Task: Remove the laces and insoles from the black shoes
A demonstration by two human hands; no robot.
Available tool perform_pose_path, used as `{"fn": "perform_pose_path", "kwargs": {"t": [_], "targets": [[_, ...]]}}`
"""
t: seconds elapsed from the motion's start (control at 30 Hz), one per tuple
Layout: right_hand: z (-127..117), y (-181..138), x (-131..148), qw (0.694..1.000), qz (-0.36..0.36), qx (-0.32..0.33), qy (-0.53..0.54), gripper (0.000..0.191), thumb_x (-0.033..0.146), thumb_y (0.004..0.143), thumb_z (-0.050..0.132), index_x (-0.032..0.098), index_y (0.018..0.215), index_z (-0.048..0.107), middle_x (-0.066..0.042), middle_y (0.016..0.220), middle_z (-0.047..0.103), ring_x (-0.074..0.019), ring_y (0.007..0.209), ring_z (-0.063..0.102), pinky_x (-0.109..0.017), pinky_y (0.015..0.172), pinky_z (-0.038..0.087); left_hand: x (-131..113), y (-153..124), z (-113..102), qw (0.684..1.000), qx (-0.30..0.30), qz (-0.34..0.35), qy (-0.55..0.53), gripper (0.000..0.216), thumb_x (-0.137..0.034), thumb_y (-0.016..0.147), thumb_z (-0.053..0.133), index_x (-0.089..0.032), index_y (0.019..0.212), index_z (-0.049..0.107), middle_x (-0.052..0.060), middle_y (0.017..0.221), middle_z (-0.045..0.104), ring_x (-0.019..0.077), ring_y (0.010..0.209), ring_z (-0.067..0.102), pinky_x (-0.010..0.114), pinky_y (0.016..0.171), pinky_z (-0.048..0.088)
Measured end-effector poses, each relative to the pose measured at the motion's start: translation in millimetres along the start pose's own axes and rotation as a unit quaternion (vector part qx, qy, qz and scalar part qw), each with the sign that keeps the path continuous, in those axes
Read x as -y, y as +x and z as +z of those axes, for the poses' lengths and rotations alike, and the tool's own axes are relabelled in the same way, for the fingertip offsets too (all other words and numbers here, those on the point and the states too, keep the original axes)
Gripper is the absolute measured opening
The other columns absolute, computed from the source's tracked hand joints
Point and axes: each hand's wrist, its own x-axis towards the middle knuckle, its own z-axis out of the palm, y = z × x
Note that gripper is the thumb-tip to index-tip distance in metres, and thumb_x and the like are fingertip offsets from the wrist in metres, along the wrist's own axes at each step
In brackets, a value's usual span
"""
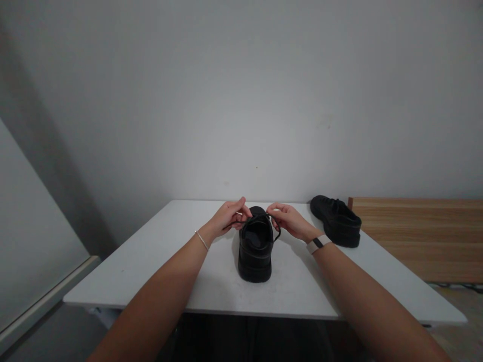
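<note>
A black lace-up shoe [255, 259] stands upright in the middle of the white table, heel toward me and toe toward the wall. At its left side, my left hand [233, 215] pinches a black shoelace [234, 222] near the lacing. On the other side, my right hand [286, 219] has thumb and finger closed on the lace too, and a length of it hangs down beside the shoe's collar. The fingers partly cover the lacing, so how the laces cross there is hard to make out.
A second black shoe [337, 220] sits at the table's right edge, toe toward the wall. The white table [158, 251] meets a grey wall [241, 100] at the back. Right of the table is a wood-grain panel [418, 239].
</note>
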Motion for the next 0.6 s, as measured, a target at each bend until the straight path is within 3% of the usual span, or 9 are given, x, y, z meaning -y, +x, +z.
{"fn": "perform_pose_path", "kwargs": {"t": [0.1, 0.33, 0.6], "targets": [[-1.4, -0.2, -2.8, 1.000, 0.012, 0.010, -0.027, 0.016, 0.029, 0.093, 0.062, 0.013, 0.091, 0.060, 0.005, 0.069, 0.057, -0.0058, 0.052, 0.052, -0.017, 0.046, 0.044, 3.8, 1.3, -6.8, 1.000, 0.010, -0.011, 0.013, 0.059, -0.065, 0.092, 0.047, -0.013, 0.070, 0.061, -0.003, 0.055, 0.055, 0.0061, 0.040, 0.045, 0.021, 0.042, 0.038], [-4.5, -0.1, -3.9, 0.997, -0.015, 0.017, -0.075, 0.017, 0.029, 0.093, 0.063, 0.013, 0.087, 0.060, 0.005, 0.069, 0.057, -0.0063, 0.054, 0.053, -0.018, 0.047, 0.044, 12.6, 4.9, -17.0, 0.997, 0.022, -0.022, 0.078, 0.018, -0.028, 0.089, 0.068, -0.012, 0.085, 0.063, -0.004, 0.067, 0.061, 0.0080, 0.052, 0.057, 0.021, 0.050, 0.049], [1.7, 5.3, -9.5, 0.982, -0.119, -0.066, -0.129, 0.018, 0.030, 0.092, 0.064, 0.014, 0.086, 0.060, 0.005, 0.069, 0.055, -0.0070, 0.055, 0.052, -0.020, 0.051, 0.046, 16.8, 4.9, -19.7, 0.989, 0.031, -0.027, 0.142, 0.018, -0.028, 0.092, 0.064, -0.012, 0.085, 0.062, -0.004, 0.066, 0.060, 0.0088, 0.054, 0.058, 0.022, 0.052, 0.051]]}}
